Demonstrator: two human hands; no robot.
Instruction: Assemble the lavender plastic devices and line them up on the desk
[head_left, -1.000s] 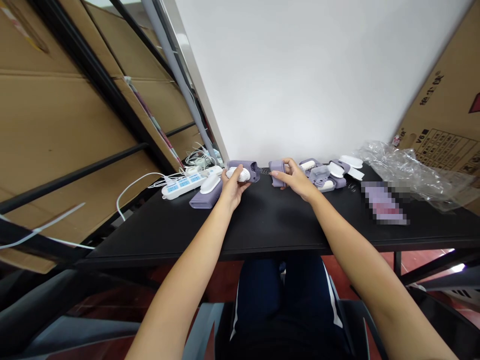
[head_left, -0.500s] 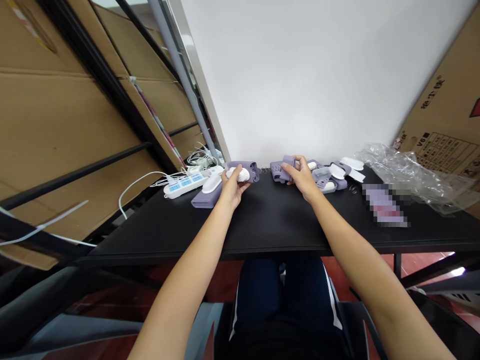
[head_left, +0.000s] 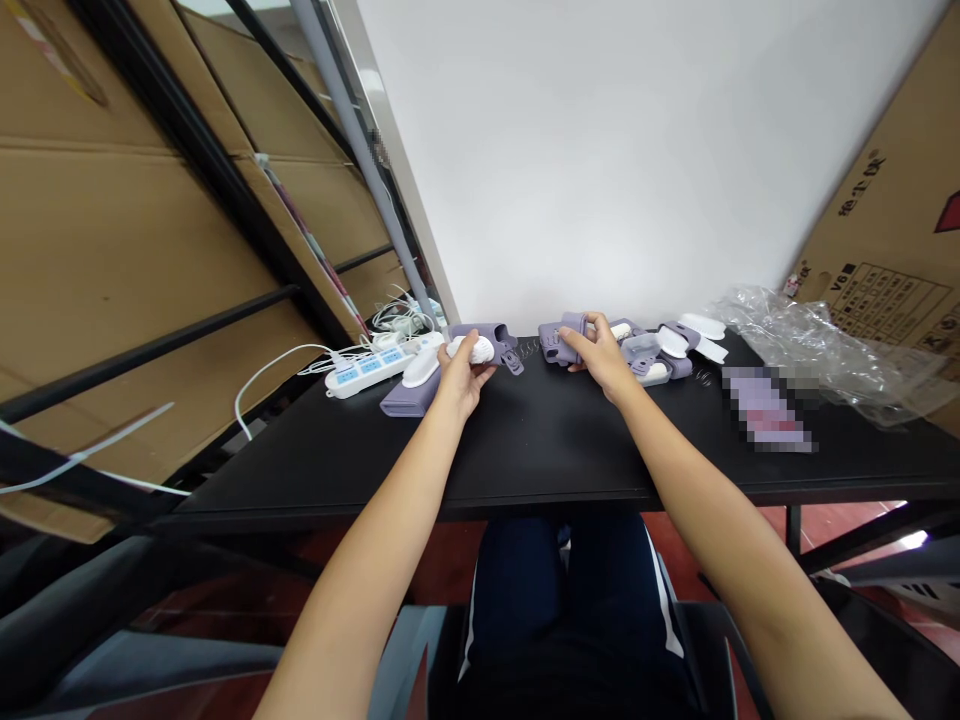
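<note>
My left hand (head_left: 459, 388) is closed around a purple plastic housing (head_left: 489, 333) with a white oval part on its near side, thumb resting on the white. At the housing's right end, a small purple end piece (head_left: 514, 362) sticks out at a tilt. A thin coil spring (head_left: 530, 347) lies between the hands; what its ends touch is unclear. My right hand (head_left: 606, 362) grips a purple plastic part (head_left: 553, 346) with slots in it, thumb on the near side. The inner fingers of both hands are partly hidden.
Left of my hands are a purple-and-white unit (head_left: 409, 400) and a white power strip (head_left: 367, 374) with cables. More purple and white parts (head_left: 660, 352) lie to the right, then clear plastic wrap (head_left: 817, 345). A white wall (head_left: 637, 150) rises behind the black table (head_left: 540, 450).
The purple end piece at the left housing's right end has tilted outward and down. More of the coil spring shows. My hands have barely moved.
</note>
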